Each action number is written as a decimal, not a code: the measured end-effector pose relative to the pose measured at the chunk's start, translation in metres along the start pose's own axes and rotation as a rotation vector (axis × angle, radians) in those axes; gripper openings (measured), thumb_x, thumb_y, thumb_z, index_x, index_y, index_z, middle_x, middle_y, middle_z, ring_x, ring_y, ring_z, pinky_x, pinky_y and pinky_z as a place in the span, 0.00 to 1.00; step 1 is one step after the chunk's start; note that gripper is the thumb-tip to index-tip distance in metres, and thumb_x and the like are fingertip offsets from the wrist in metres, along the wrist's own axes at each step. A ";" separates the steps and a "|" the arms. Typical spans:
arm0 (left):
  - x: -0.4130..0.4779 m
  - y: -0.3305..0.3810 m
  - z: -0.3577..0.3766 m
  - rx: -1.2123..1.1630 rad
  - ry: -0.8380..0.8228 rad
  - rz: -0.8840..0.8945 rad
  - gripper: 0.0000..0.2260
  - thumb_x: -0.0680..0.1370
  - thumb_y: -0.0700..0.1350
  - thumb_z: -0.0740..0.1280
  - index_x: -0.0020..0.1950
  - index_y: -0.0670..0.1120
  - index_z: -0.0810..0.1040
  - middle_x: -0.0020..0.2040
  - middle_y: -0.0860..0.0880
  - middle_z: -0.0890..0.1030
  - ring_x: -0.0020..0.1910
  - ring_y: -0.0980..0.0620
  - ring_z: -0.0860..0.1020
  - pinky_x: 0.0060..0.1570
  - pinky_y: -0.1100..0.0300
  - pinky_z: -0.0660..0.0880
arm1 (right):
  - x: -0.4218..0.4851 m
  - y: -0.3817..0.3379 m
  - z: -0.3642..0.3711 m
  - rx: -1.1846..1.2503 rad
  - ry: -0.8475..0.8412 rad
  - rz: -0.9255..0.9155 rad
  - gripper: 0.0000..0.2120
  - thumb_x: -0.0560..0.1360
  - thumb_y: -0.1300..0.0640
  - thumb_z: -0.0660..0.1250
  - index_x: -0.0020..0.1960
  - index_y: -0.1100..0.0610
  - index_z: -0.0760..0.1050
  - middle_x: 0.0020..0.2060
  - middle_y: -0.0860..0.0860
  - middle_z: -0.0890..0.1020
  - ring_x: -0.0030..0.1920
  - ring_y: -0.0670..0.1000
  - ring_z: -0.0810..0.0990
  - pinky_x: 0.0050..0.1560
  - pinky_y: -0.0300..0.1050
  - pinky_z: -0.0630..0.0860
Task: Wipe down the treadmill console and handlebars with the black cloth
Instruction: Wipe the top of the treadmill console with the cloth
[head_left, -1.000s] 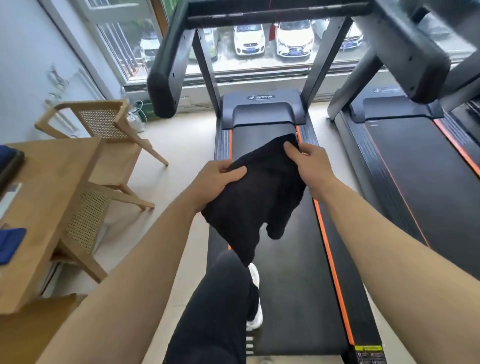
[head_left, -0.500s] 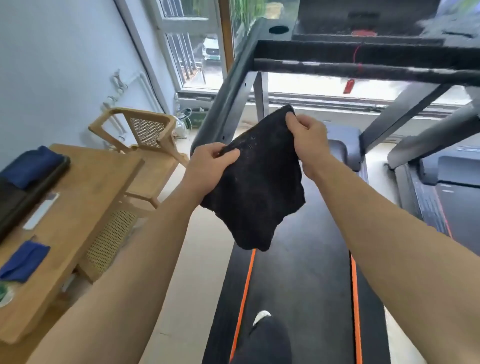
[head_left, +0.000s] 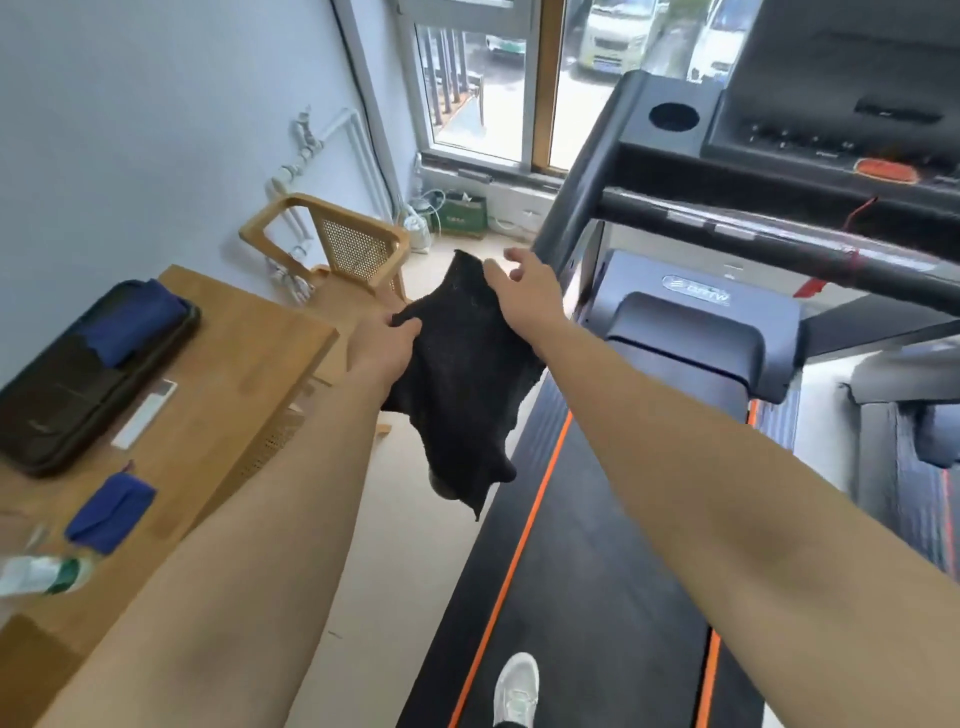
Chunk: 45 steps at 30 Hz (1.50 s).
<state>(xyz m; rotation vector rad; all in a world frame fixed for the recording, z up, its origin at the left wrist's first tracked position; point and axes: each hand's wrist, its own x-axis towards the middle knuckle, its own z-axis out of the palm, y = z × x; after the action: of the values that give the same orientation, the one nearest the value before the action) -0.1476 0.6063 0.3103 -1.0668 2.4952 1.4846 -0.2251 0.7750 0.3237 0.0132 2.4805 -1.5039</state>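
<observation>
— Where is the black cloth (head_left: 462, 384) right now?

— Up in the air between both hands, hanging in loose folds with a pointed corner dangling lowest. It touches neither the treadmill nor the floor.

— Who has hold of it?

— The left hand (head_left: 384, 345) is clenched on its left edge, thumb on top. The right hand (head_left: 524, 291) lies over the upper right corner with its fingers spread; whether it grips the fabric or merely rests on it, I cannot tell from here.

— And the treadmill?

— The handlebar (head_left: 779, 234), a dark bar with silver contact plates, runs across just beyond and to the right of the right hand, apart from it. The console (head_left: 831, 124) sits above that, farther off, with a round cup hole at its left end and an orange safety key with a red cord hanging down. The side rail (head_left: 582, 176) slopes down close past the right hand's fingertips.

— What lies below the hands?

— The black belt (head_left: 597, 597) with orange stripes, under the right forearm, and a white shoe (head_left: 514, 691) planted on it.

— Anything on the other side?

— Left of the left arm stands a wooden surface (head_left: 249, 364) carrying a dark tray (head_left: 57, 405) with a blue cloth on it, a second folded blue cloth (head_left: 111, 512) nearer, and a blurred bottle (head_left: 36, 571) at the edge. Beyond the left hand is a cane-backed chair (head_left: 343, 244) against the wall.
</observation>
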 end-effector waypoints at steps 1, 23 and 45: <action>-0.001 -0.004 0.005 0.160 0.036 -0.043 0.16 0.78 0.54 0.67 0.62 0.47 0.80 0.58 0.46 0.82 0.59 0.41 0.79 0.59 0.47 0.76 | -0.007 0.010 0.000 -0.041 0.051 0.032 0.25 0.79 0.43 0.63 0.73 0.52 0.71 0.66 0.55 0.75 0.66 0.57 0.73 0.68 0.53 0.71; 0.035 0.034 0.102 -0.065 -0.486 -0.033 0.25 0.81 0.65 0.57 0.69 0.51 0.77 0.60 0.51 0.82 0.58 0.51 0.81 0.65 0.48 0.75 | -0.013 0.073 0.056 0.701 0.045 0.527 0.47 0.70 0.25 0.58 0.82 0.43 0.47 0.75 0.49 0.68 0.71 0.54 0.71 0.71 0.60 0.71; -0.070 -0.091 0.057 -0.463 -0.297 -0.046 0.14 0.82 0.53 0.60 0.65 0.55 0.79 0.58 0.54 0.84 0.59 0.54 0.81 0.63 0.54 0.75 | -0.139 0.090 0.112 0.397 0.203 0.180 0.29 0.83 0.44 0.48 0.82 0.48 0.50 0.78 0.42 0.61 0.76 0.39 0.62 0.73 0.33 0.60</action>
<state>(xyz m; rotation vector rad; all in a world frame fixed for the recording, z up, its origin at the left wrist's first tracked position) -0.0585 0.6611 0.2363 -0.8563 1.9668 2.0898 -0.0564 0.7358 0.2245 0.4657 2.2038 -1.9652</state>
